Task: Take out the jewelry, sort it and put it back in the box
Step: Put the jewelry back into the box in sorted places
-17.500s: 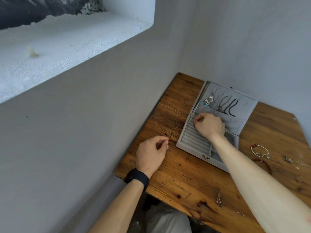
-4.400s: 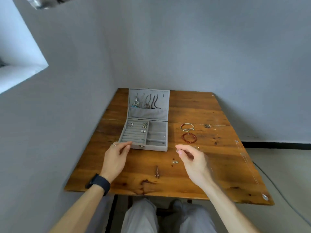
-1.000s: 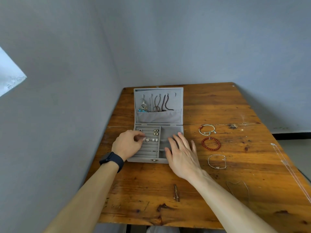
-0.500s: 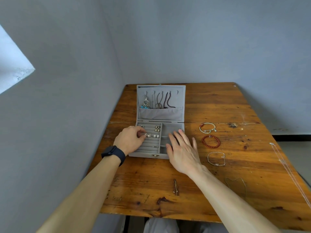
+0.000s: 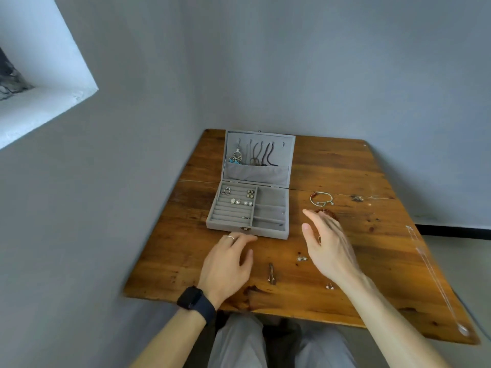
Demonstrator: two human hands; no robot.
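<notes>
The grey jewelry box (image 5: 247, 231) lies open on the wooden table (image 5: 372, 251). Necklaces (image 5: 261, 155) hang in its lid, and several earrings (image 5: 240, 201) sit in the slotted left tray. My left hand (image 5: 228, 264) rests flat on the table in front of the box, holding nothing. My right hand (image 5: 328, 245) hovers with spread fingers to the right of the box, partly covering a red bead bracelet (image 5: 328, 212). A silver bracelet (image 5: 321, 199) lies beyond it. Small earrings (image 5: 301, 258) and a hair clip (image 5: 271, 273) lie between my hands.
Another earring pair (image 5: 329, 286) lies near my right wrist. A thin chain necklace (image 5: 435, 277) runs along the table's right edge. A dark small piece (image 5: 357, 198) sits at the back right. Grey walls close the table's left and far sides.
Both hands have drawn back out of the box toward me. The left now lies on the table before it; the right has swung to the right, over the red bracelet.
</notes>
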